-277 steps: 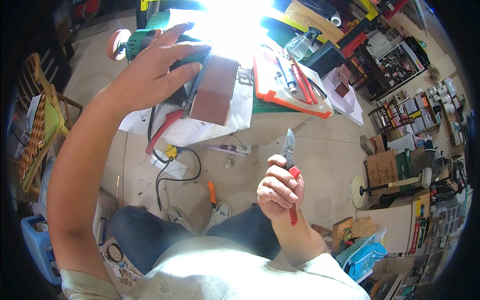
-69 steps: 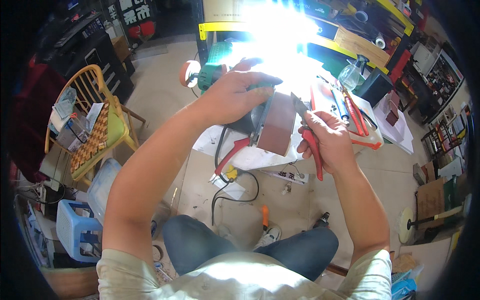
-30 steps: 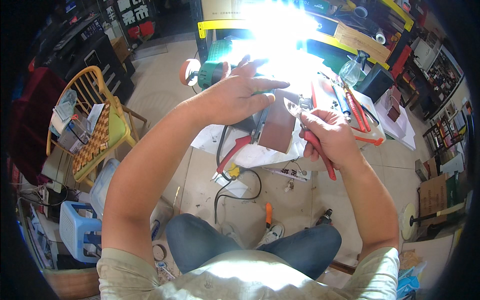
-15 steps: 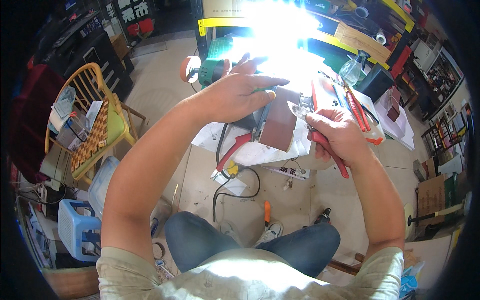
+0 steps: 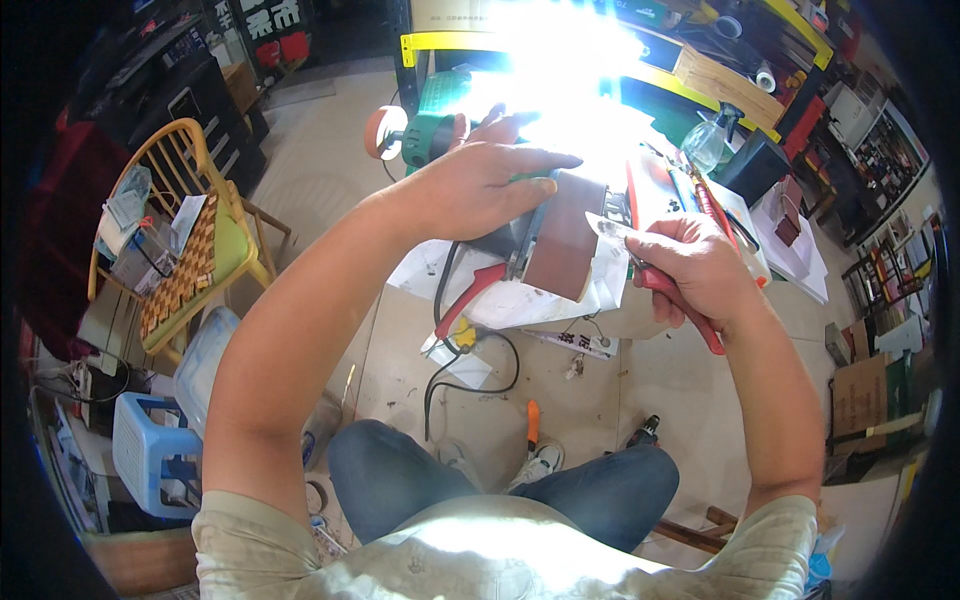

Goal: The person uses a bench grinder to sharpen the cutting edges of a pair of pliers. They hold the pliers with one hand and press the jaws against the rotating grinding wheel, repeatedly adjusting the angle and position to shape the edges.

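My left hand point(image 5: 480, 182) rests on the green bench sander point(image 5: 428, 141), fingers spread, its thumb beside the metal edge of the brown sanding belt point(image 5: 560, 243). My right hand point(image 5: 692, 265) is closed round red-handled pruning shears point(image 5: 683, 303); their pale metal blade point(image 5: 607, 227) points left at the belt's right edge. Whether the blade touches the belt I cannot tell. A red lever handle point(image 5: 465, 300) juts from below the sander. Pens and red-handled tools point(image 5: 707, 206) lie on a tray to the right. Glare washes out the back of the bench.
A spray bottle point(image 5: 708, 142) and papers point(image 5: 800, 270) are at the right. A wooden chair point(image 5: 240, 250) and blue stool point(image 5: 150, 450) stand left. Below lie a power cord point(image 5: 515, 365), an orange-handled tool point(image 5: 533, 420) and a dark tool point(image 5: 645, 432).
My right hand, first upright over my lap with the shears, rose to the belt and has lately shifted rightward with them, blade tilting flatter. My left hand has stayed on the sander.
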`<control>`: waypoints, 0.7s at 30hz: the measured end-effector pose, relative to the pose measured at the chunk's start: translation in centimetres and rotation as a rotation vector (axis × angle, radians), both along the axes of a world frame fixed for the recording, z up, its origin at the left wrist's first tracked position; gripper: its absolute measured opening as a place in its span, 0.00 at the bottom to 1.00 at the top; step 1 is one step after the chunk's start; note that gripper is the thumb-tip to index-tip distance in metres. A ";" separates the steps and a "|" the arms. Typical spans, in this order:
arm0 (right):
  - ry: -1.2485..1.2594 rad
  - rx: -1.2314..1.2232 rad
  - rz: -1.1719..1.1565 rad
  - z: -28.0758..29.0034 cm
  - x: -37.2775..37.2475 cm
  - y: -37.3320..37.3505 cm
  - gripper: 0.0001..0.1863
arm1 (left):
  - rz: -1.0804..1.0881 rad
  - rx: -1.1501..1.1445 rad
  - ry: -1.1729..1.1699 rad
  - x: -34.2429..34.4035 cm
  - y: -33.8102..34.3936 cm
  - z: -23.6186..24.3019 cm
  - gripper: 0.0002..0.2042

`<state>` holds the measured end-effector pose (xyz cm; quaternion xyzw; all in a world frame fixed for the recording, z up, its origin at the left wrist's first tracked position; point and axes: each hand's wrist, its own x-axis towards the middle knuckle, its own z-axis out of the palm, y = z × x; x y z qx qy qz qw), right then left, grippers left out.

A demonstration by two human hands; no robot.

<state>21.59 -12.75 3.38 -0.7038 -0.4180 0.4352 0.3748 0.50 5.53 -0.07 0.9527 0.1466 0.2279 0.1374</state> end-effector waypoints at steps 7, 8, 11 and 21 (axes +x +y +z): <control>-0.045 0.008 -0.091 0.4 -0.4 0.0 0.11 | 0.025 -0.006 -0.020 0.3 0.0 -0.3 0.21; -0.049 0.008 -0.096 0.5 -0.5 0.0 0.11 | 0.024 -0.008 -0.022 0.2 0.0 -0.4 0.21; -0.066 -0.011 -0.100 0.9 -0.5 -0.1 0.11 | 0.027 -0.002 -0.037 0.2 0.0 -0.5 0.21; 0.240 0.137 -0.095 -0.2 -0.1 -1.5 0.11 | 0.007 -0.250 -0.247 0.2 -0.2 -0.1 0.19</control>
